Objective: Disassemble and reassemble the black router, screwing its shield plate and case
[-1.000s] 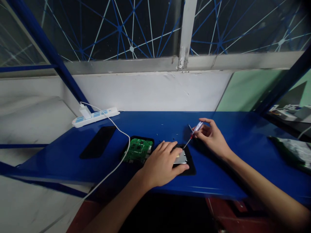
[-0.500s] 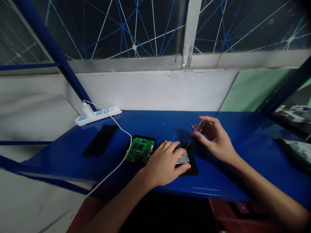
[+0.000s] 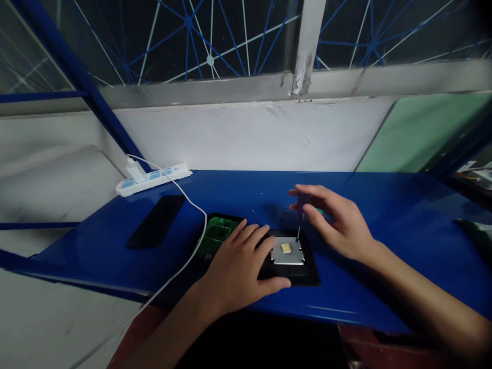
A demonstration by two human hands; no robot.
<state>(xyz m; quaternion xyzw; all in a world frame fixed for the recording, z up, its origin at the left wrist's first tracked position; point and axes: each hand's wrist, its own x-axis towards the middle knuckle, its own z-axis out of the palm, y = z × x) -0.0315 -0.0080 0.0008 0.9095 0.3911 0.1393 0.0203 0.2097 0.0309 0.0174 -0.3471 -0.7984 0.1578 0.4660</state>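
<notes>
My right hand [image 3: 334, 218] is closed on the purple handle of a screwdriver [image 3: 303, 207]. Its thin shaft points down, the tip at the upper right corner of a silver metal plate [image 3: 294, 256]. A small cream-coloured pad [image 3: 286, 248] sits in the middle of that plate. The plate lies in a black plastic cover [image 3: 313, 271] on the table. My left hand [image 3: 240, 266] rests with fingers stretched out over the cover's left side, thumb along its front. Partly behind the left hand is a green circuit board [image 3: 219, 230] in a black case.
On the left lies a black phone-like slab [image 3: 156, 223]. A white power strip [image 3: 154, 179] with a plugged-in charger stands behind it, and a white cable [image 3: 188, 197] runs across the blue table [image 3: 238, 189]. A dark packet [image 3: 474, 236] is at the right edge.
My left hand has slid left, uncovering the metal plate and its pad while covering more of the circuit board. The screwdriver has tilted upright, its tip at the plate's corner.
</notes>
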